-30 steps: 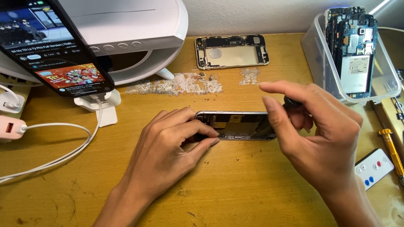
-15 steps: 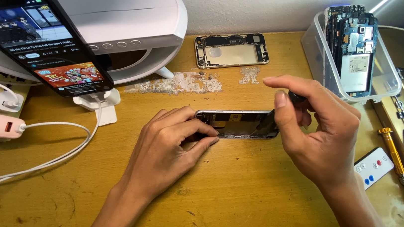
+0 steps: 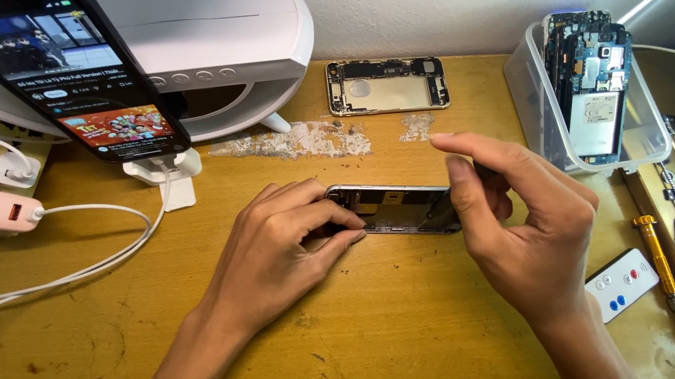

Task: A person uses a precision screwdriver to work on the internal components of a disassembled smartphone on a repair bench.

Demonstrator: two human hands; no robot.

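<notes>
The left hand (image 3: 276,242) pins the opened phone frame (image 3: 394,209) at mid-table, fingers clamped on its left end. The right hand (image 3: 525,220) pinches at its right end; what it grips cannot be told. A steady left hold and small, gentle right-hand pulls would likely suit best.

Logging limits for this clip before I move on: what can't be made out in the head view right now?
- Head view: the ends of the opened phone are covered by the left hand and right hand.
- Whether the right fingers pinch a small part or tool: too small to tell.
- Boards in the clear plastic bin: lower parts blurred by its wall.
- The screwdriver: tip lost among clutter at the frame's bottom right.
</notes>
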